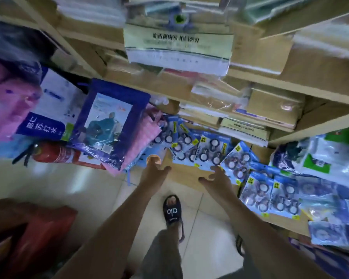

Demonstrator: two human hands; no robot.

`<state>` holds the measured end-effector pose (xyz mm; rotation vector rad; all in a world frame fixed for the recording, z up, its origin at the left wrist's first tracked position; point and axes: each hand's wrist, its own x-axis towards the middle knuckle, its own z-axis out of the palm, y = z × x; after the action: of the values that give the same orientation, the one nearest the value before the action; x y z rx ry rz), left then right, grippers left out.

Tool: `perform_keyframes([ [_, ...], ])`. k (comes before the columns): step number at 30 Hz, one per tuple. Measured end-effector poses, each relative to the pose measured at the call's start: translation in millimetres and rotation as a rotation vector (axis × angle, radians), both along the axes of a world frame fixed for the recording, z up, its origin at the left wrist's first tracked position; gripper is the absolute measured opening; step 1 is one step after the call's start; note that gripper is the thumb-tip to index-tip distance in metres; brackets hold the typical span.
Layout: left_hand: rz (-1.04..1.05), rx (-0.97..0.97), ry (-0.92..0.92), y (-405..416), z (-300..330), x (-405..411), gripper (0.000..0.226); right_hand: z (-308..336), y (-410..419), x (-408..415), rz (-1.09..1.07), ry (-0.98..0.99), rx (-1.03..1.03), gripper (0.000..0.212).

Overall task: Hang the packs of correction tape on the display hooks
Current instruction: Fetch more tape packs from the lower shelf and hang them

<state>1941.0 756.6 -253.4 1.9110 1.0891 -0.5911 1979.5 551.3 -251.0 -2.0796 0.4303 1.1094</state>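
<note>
Clearly both hands were empty — the left hand (154, 171) and right hand (217, 179) spread open, reaching forward. The packs of correction tape (207, 151) hung just beyond the fingertips — nearest the right, long axes running away from the person.

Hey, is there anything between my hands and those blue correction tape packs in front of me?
Nothing visible. Both hands are empty and spread open: the left hand and the right hand reach over a bare cardboard surface, and the correction tape packs lie exposed just beyond the fingertips. The picture is blurred, so small snags could go unseen.
</note>
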Motion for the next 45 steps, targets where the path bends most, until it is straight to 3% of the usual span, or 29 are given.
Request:
perform_keyframes([
  [3,-0.018,-0.031,0.037,25.2,-61.2,16.2,0.069,-51.0,19.9,17.6,-0.012,0.02,-0.022,0.084],
  [6,-0.054,-0.043,0.08,33.2,-92.4,35.8,0.102,-86.4,28.0,33.2,-0.056,0.006,-0.04,0.082],
  [8,-0.053,-0.036,0.112,35.3,-111.9,48.4,0.117,-106.1,33.5,39.0,-0.047,-0.039,-0.094,0.097],
  [10,-0.168,-0.002,0.136,36.0,-129.7,57.6,0.113,-133.1,32.0,42.6,0.045,-0.117,-0.179,0.109],
  [14,-0.541,0.156,0.101,39.4,-158.6,72.2,0.103,-156.8,31.9,47.2,0.2,-0.162,-0.356,0.101],
  [22,-0.793,0.341,0.042,24.8,-186.7,72.1,0.098,-187.1,32.9,36.3,0.213,-0.33,-0.424,0.077],
  [27,-0.913,0.396,-0.235,9.8,-179.9,55.7,0.058,-185.3,24.5,37.0,0.201,-0.415,-0.371,0.054],
  [30,-0.715,0.347,-0.26,7.6,-181.3,60.0,0.053,-184.4,22.0,41.4,0.156,-0.455,-0.308,0.048],
  [35,-0.122,0.076,-0.073,19.4,-196.7,77.5,0.092,-190.9,20.1,54.3,-0.08,-0.381,-0.378,0.064],
  [38,0.004,0.009,-0.07,24.4,-203.0,90.2,0.091,-194.3,21.6,61.3,-0.063,-0.316,-0.361,0.074],
  [42,0.223,-0.149,-0.048,26.3,-210.4,105.3,0.097,-194.7,22.6,67.8,-0.064,-0.308,-0.336,0.057],
  [45,0.268,-0.229,-0.028,23.8,-209.0,104.6,0.103,-197.3,27.0,67.1,-0.084,-0.275,-0.237,0.059],
])
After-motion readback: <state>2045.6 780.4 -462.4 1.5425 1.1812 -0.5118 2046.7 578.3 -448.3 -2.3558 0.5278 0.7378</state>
